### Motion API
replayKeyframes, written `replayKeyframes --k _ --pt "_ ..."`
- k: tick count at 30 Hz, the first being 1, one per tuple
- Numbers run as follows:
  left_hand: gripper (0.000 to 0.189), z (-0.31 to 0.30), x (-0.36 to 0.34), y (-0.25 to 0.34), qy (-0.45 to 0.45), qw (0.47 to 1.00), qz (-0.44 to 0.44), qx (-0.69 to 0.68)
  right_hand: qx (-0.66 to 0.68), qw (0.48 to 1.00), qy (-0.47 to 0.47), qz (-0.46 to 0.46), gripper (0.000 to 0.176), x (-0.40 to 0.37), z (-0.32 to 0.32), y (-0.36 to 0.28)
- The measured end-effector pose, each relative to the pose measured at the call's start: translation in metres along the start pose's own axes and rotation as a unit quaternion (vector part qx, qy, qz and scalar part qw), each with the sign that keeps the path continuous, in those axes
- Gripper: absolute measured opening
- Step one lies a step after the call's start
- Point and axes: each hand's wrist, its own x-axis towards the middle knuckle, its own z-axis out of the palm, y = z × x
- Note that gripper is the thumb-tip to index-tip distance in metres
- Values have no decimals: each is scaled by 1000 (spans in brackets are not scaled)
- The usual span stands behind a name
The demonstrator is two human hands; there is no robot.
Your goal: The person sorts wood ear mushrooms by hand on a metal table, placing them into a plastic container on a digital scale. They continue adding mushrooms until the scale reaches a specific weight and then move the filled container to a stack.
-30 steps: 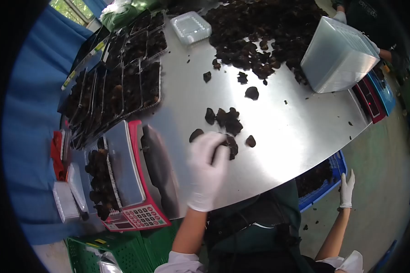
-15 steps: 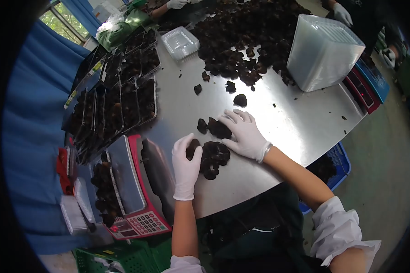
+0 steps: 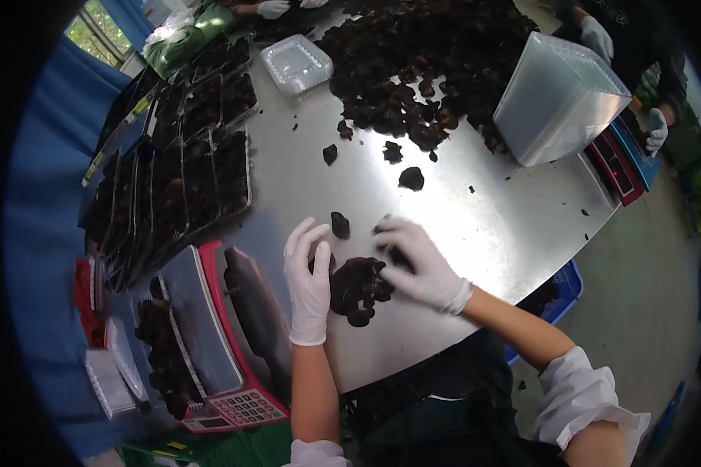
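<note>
Dark, curled pieces that look like wood ear mushrooms lie on the metal table. My left hand (image 3: 307,292) is curled around a dark mushroom piece, partly hidden between thumb and fingers. Touching or very close to its right side is a small mushroom clump (image 3: 360,288). My right hand (image 3: 427,268), slightly smeared by motion, bends its fingers over dark mushroom pieces (image 3: 398,258) just right of that clump. Beyond the hands sit a single small piece (image 3: 340,225) and a rounder one (image 3: 411,178). Both hands wear white gloves.
A large mushroom heap (image 3: 420,54) covers the far table. Stacked clear boxes (image 3: 557,101) stand right, a clear tray (image 3: 297,68) at the back. Filled trays (image 3: 175,187) line the left, beside a red-edged scale (image 3: 245,405). Co-workers' gloved hands (image 3: 656,131) show at the far edges.
My right hand has drawn its fingers in over the mushroom pieces that lay by its fingertips, shifting them toward me. My left hand keeps its curl near the clump. The whole view has tilted slightly.
</note>
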Motion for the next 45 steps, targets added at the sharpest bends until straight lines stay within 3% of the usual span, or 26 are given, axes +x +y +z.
replayKeyframes --k 3,5,6,7,9,10,14,16,19,21,24,25,27,28,29,31,32,34,35,36,37,39,40,42,43,45 --pt "31 -1 0 -5 32 999 2 -14 -19 995 -77 -65 42 15 21 -22" --pt "30 -3 0 -9 29 999 -23 -12 -19 995 -46 -89 41 35 10 -14" --pt "28 -2 0 -9 36 999 -18 3 9 997 -43 -70 40 50 -1 4" --pt "28 -1 1 -8 40 999 -17 1 7 998 59 0 40 60 -7 12" --pt "26 -1 0 -2 39 998 -41 -14 -236 961 140 -19 41 92 -31 40" --pt "26 -1 0 -1 42 998 -39 -15 -270 952 140 33 45 102 -34 51" --pt "25 -1 2 -3 40 998 -44 -8 -288 953 67 71 33 117 -39 65" --pt "24 -1 0 -5 40 998 -52 -9 -126 986 24 105 22 112 -33 58" --pt "25 0 0 -6 46 998 -48 -17 -62 996 5 71 18 97 -21 47" --pt "24 0 0 -5 43 997 -57 -20 -73 993 -28 86 24 93 -21 41" --pt "25 0 0 0 38 998 -52 -5 -185 983 9 -4 46 96 -18 42" --pt "25 0 0 -1 34 998 -50 -5 -185 983 12 -1 46 92 -16 42" --pt "25 0 0 -5 38 998 -47 -11 -70 990 91 85 47 80 -8 31" --pt "25 -1 1 -4 37 998 -47 -11 53 984 66 158 46 68 -2 29" --pt "25 -2 1 -3 39 998 -49 -7 85 987 72 120 41 54 9 27" --pt "25 0 0 -1 43 997 -59 -4 114 986 -67 102 32 39 5 -22" --pt "25 0 0 0 42 997 -60 -17 118 985 -69 108 32 39 6 -26" --pt "24 -1 1 -1 40 998 -56 -2 79 996 -35 -33 21 54 5 -24" --pt "24 -1 1 -1 41 998 -56 2 25 998 22 -51 15 68 5 -6" --pt "24 -1 0 -1 39 998 -58 -4 34 997 26 66 14 84 -5 1" --pt "24 -1 0 -1 38 997 -61 -10 34 994 56 87 21 98 -10 16" --pt "24 -1 0 -3 44 997 -62 -13 -147 986 80 -24 28 120 -14 47" --pt "25 -1 0 -4 40 997 -59 0 -147 985 81 -30 28 124 -12 54" --pt "25 0 2 -1 34 997 -64 14 -59 994 -79 -36 38 128 -6 69" --pt "25 1 2 -2 36 997 -65 13 -59 994 -82 -37 38 136 -1 82" --pt "25 1 2 -6 36 997 -65 17 -92 989 52 -101 39 167 11 106"
